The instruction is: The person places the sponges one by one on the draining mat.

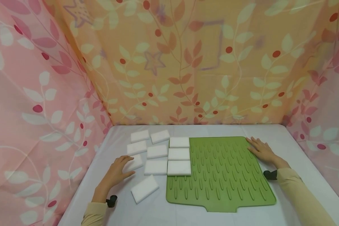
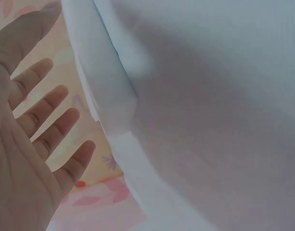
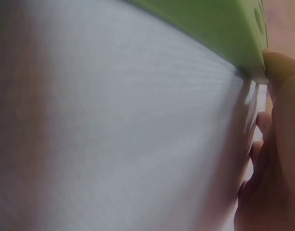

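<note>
Left hand (image 1: 117, 171) laid flat, fingers straight and relaxed, fingertips resting on the near-left white rectangular foam sponge block (image 1: 133, 163) of the loose group on the white-covered table (image 1: 214, 216); nothing gripped yet, palm seen wide open in the left wrist view. Right hand (image 1: 262, 150) also open and flat, fingers extended, pressing on the far-right edge of the green ribbed silicone drying mat (image 1: 223, 172), thumb against the mat's rim in the right wrist view. Three white sponge blocks already lined up in a column along the mat's far-left edge (image 1: 179, 155), touching one another. Six more lying just left of the mat in rough rows (image 1: 157, 151), and one tilted block nearer the body, apart from the rest (image 1: 144, 188). Judged as the moment of taking the next block from the table. Best done by curling fingers round the short sides of the touched block, lifting it clear rather than dragging, to avoid nudging its neighbours just beside it. Worth keeping the right hand pressed down so the mat cannot slide while a block is set on it. Placement probably neatest directly beside or below the existing column, edges square and flush, lowered flat onto the ribs. Soft foam likely to squash under a hard pinch, so a light hold preferable. Floral pink and orange cloth walls (image 1: 186, 62) around, well out of the way.
</note>
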{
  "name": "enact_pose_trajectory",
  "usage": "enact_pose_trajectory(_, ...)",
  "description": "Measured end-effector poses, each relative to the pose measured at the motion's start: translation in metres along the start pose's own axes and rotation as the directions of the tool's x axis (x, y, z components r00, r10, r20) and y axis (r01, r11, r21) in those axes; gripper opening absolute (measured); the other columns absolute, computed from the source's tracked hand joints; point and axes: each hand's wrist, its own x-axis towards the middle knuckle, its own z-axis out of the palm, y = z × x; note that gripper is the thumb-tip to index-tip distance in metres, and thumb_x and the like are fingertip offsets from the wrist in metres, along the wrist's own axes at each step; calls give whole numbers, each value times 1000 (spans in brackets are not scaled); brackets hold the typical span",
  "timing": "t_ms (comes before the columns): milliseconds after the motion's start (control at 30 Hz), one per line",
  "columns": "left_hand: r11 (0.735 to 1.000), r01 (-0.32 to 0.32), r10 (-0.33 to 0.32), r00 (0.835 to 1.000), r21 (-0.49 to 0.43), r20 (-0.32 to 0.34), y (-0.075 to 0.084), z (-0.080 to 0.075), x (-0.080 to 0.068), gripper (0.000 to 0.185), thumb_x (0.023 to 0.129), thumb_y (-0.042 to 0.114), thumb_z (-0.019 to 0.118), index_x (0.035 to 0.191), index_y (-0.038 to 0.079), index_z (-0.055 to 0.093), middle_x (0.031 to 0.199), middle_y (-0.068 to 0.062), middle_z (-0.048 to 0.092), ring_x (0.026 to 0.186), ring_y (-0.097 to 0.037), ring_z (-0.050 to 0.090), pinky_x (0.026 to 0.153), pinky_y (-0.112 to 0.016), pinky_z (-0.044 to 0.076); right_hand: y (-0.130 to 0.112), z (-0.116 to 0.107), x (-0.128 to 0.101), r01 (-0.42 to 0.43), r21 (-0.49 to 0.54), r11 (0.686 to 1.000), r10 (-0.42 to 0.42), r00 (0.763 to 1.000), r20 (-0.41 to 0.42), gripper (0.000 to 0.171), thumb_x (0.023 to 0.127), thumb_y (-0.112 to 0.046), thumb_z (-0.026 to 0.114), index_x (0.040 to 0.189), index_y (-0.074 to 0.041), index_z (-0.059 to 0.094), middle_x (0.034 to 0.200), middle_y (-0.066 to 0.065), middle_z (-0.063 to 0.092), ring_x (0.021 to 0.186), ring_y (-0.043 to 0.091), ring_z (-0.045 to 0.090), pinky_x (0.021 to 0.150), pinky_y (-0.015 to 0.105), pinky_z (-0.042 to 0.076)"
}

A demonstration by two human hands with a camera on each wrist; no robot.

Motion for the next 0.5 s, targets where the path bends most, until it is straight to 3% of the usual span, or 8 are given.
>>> enact_pose_trajectory(500, 999, 45, -45, 999, -2, -1, -11, 0, -7, 60, 74, 29, 78, 126, 10, 54, 127, -13, 50, 114, -37, 45, 89, -58, 39, 1, -1, 0, -14, 8, 1000, 14, 1000, 16, 61, 98, -37, 40, 147, -6, 21, 148, 31, 13, 132, 56, 4, 98, 72, -1)
